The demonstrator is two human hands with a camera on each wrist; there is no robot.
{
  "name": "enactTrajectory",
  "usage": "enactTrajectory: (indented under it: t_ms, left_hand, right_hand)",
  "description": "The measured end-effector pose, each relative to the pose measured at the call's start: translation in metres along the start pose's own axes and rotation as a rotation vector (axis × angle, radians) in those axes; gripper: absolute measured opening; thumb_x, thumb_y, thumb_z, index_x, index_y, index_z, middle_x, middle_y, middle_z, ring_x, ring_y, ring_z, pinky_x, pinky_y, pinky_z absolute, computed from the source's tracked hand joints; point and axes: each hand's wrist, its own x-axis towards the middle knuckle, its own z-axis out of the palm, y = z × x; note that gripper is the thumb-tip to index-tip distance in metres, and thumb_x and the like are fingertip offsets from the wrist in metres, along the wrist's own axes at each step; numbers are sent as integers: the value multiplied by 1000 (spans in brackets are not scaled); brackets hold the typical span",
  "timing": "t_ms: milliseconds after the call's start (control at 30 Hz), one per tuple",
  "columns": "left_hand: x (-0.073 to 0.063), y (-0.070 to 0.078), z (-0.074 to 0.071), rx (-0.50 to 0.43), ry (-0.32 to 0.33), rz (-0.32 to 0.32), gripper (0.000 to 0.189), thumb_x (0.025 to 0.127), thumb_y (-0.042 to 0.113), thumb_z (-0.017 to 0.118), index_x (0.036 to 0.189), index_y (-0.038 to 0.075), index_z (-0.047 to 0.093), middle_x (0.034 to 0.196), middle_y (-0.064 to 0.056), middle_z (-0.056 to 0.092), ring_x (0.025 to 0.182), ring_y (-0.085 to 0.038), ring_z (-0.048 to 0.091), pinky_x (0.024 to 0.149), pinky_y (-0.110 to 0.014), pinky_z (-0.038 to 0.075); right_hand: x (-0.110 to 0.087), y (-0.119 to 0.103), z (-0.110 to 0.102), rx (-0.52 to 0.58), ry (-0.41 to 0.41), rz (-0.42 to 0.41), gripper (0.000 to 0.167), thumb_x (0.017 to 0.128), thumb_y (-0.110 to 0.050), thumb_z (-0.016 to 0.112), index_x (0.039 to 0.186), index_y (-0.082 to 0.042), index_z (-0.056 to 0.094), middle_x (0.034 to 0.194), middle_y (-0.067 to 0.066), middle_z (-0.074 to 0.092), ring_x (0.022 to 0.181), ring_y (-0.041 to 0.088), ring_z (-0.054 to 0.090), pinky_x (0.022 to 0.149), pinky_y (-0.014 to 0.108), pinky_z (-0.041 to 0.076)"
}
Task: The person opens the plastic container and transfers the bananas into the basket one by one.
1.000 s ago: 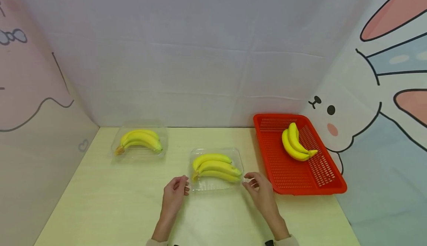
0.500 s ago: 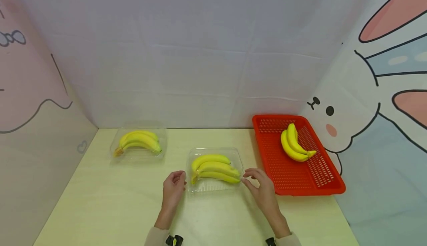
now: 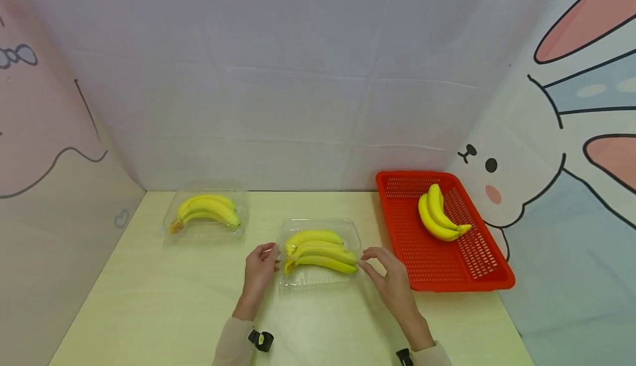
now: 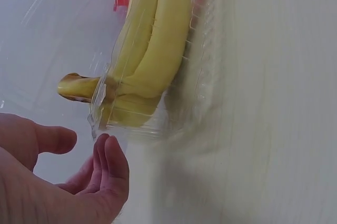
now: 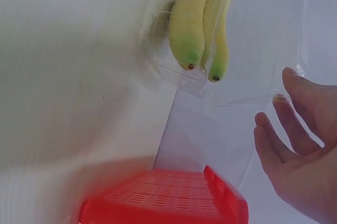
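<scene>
Here, on the desk (image 3: 144, 305), a clear box (image 3: 323, 279) with a bunch of bananas (image 3: 323, 251) inside, set near the middle, likely for easy reach. In the right hand (image 3: 390, 279), a corner of the see-through lid (image 5: 263, 58), pinched between thumb and finger, probably because of the thin edge. By the box's left end, with touch hard to tell, the left hand (image 3: 259, 269), thumb and fingers apart, perhaps for steadying. Shiny, ridged plastic; smooth, curved, yellow fruit with green tips. To the right, a holey red basket (image 3: 457, 286) with another bunch (image 3: 438, 219) inside.
</scene>
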Motion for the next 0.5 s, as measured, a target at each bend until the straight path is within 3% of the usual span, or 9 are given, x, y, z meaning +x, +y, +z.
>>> enactTrajectory:
  t_ms: [167,367,500]
  left_hand:
    - [6,4,-1,14,-26,-2,34,104,18,61,128,-7,63,109,-23,70,80,-18,65,63,-23,55]
    - [11,10,-3,19,-59,8,33,100,6,62,130,-8,63,105,-22,69,80,-18,65,62,-25,55]
    - [14,11,-4,51,-73,28,35,97,4,68,128,-9,64,101,-20,70,78,-15,65,62,-27,56]
  right_hand:
    - [3,-4,-3,-2,-6,-7,24,77,4,86,93,-8,73,98,5,72,96,22,69,94,6,41]
    - [8,-8,-5,0,3,-46,26,75,5,86,94,-7,72,95,3,71,93,21,69,94,6,42]
    - [13,-10,-6,-9,-6,-16,25,78,3,85,97,-7,72,96,1,71,94,19,68,93,8,44]
